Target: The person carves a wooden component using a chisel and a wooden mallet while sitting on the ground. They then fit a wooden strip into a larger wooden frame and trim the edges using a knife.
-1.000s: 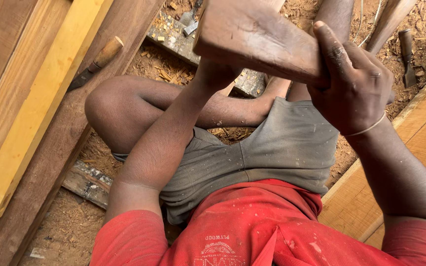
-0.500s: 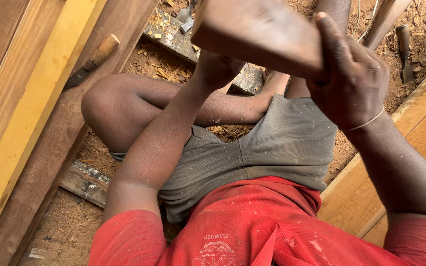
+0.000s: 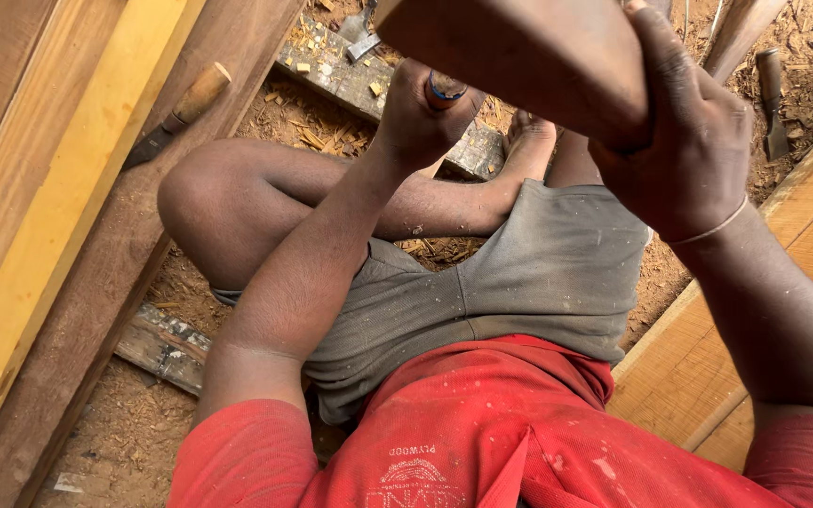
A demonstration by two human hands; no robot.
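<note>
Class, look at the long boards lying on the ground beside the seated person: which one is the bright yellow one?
The yellow board on the left, lying on the darker brown plank; the board on the right is orange-tan.

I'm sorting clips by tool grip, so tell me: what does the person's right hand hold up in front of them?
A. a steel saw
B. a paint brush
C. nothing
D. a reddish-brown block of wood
D: the right hand wraps its fingers over the edge of a reddish-brown wooden block, lifted above the lap.

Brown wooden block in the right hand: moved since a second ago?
Yes. The brown wooden block rose up-frame against the wooden-handled chisel lying at left.
</note>
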